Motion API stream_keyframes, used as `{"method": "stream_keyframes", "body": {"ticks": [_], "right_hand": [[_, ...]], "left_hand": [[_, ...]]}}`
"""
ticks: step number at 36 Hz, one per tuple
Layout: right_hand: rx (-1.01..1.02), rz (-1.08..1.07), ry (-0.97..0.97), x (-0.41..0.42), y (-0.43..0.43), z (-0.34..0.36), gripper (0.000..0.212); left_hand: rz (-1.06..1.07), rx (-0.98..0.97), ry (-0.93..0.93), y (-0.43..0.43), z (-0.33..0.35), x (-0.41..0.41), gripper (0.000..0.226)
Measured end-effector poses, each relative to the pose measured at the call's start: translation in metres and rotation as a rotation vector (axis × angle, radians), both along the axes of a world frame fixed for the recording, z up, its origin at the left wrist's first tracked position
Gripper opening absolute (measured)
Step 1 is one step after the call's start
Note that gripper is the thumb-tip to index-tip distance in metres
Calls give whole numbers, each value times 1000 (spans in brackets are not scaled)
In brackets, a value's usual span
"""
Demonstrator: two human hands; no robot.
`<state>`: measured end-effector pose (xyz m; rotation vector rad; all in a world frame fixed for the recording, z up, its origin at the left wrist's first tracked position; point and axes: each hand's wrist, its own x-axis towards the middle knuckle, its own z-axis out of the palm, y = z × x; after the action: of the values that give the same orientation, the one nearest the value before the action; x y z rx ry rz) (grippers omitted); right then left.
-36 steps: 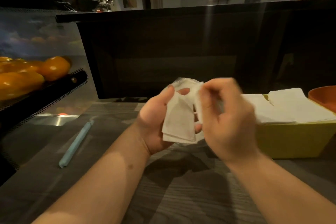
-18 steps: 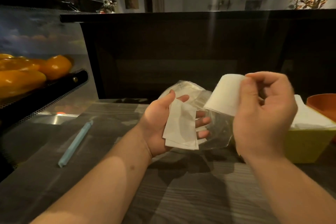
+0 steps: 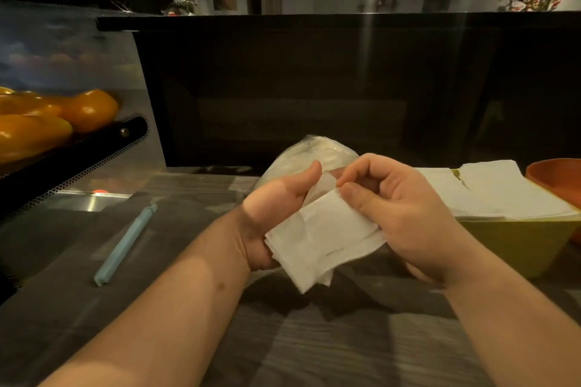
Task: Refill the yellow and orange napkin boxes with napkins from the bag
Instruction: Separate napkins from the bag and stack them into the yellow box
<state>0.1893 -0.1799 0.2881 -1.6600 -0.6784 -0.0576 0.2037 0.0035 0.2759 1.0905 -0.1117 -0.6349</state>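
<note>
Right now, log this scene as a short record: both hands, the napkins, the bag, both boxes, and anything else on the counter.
left hand: grips the napkin stack
right hand: pinches the top napkin's upper edge
bag: clear plastic, behind the hands
yellow box: right of the hands; boxed napkins rise above its rim
orange box: far right, partly cut off; contents not visible
blue stick: lies on the counter, left of the hands

One head-worn wide-angle camera looks forward and down, close above the left hand (image 3: pixel 276 217) and right hand (image 3: pixel 405 217), facing a dark panel (image 3: pixel 314 88).
</note>
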Motion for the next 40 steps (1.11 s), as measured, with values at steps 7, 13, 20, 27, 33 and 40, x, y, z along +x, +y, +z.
{"method": "stream_keyframes", "body": {"ticks": [7,13,20,27,33,40], "right_hand": [[-62,-249,-215,6,-4,-2,15],[-179,-171,-364,1,-4,-4,21],[-275,-172,-461,6,-1,-10,8],[-272,-225,-513,10,-5,-13,10],[-350,-247,-541,14,-7,-12,16],[-405,-275,-610,15,-7,-14,7]], "left_hand": [[27,34,-19,0,2,-5,50],[3,8,-56,1,1,-3,48],[5,45,-53,0,-1,-5,51],[-59,49,-28,4,-3,-3,47],[-38,54,11,4,-2,-4,31],[13,105,59,0,-2,-5,42]]}}
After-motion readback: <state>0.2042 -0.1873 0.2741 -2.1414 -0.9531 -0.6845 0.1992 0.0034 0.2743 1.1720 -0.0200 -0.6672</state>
